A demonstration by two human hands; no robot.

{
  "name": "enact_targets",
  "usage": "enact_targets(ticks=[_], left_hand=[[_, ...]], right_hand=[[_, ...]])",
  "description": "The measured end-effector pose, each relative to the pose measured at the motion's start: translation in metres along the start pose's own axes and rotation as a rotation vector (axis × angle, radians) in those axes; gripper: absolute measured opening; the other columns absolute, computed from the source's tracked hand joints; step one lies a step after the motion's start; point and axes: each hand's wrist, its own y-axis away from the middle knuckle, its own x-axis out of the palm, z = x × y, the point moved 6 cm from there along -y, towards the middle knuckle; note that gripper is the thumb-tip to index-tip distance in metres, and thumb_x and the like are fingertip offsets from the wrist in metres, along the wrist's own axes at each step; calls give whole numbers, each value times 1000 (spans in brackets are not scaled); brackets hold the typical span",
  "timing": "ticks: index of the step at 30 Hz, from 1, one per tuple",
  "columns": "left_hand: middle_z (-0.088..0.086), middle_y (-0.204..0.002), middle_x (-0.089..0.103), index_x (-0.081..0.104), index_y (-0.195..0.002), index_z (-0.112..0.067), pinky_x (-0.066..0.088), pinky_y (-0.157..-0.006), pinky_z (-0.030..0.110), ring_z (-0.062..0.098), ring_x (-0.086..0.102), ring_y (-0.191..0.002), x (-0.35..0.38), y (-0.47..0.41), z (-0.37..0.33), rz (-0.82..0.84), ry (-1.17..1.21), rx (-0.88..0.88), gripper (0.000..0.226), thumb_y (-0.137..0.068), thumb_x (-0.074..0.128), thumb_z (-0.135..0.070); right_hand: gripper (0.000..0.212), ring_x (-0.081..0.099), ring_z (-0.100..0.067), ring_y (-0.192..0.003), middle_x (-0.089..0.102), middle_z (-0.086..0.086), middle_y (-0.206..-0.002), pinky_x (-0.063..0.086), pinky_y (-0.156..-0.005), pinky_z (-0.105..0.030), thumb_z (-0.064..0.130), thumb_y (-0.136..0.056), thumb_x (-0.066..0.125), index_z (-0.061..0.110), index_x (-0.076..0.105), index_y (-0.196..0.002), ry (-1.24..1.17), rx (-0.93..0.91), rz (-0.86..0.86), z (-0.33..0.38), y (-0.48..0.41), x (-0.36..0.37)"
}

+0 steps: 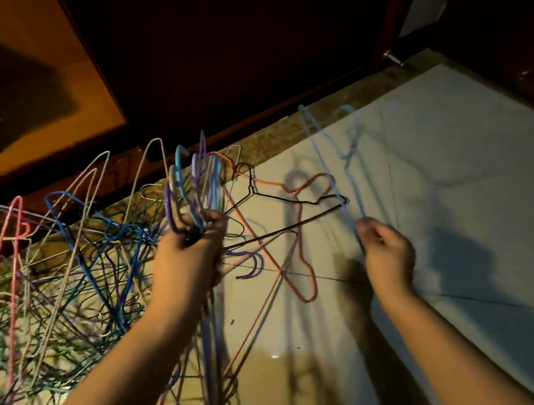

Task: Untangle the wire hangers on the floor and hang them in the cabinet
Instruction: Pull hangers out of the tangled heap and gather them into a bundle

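From the head view, two bare hands are out over the pale tiled floor (462, 173). The left hand (193, 251) is closed tight around a bunch of hangers (187, 186) held by their necks, hooks sticking up; I count roughly six or seven hooks in purple, blue and white, though they overlap too much to be sure. The right hand (387, 253), to the right of that bunch, pinches one pale blue hanger (331, 154) by its wire, blurred and faint against the tiles. Left of the bunch lies the tangled pile (46, 287), too knotted to count. Between the bunch and the blue hanger, one black hanger (297, 203) and one orange hanger (299, 242) lie on the floor. Beyond the bunch, the cabinet (236, 51) interior is dark, nothing legible inside.
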Motion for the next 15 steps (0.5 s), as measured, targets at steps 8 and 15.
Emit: enact_targets(ticks=[8,15], left_hand=[[12,-82,63,48,-83,-17,56,-55,27,15,66,-65,12,-24,12,-26,399,-166,16,-95,46,-6],[8,-88,59,51,-88,-15,55,-64,30,20,60,-77,-1,-25,4,35,370,-96,18,-95,43,-1]], right_hand=[[21,53,-12,-69,60,6,-71,44,-72,-34,10,-85,65,31,67,-83,-235,60,323,42,88,57],[22,62,-23,-78,67,-3,-82,49,-74,-32,0,-86,58,16,67,-98,-240,6,490,76,128,69]])
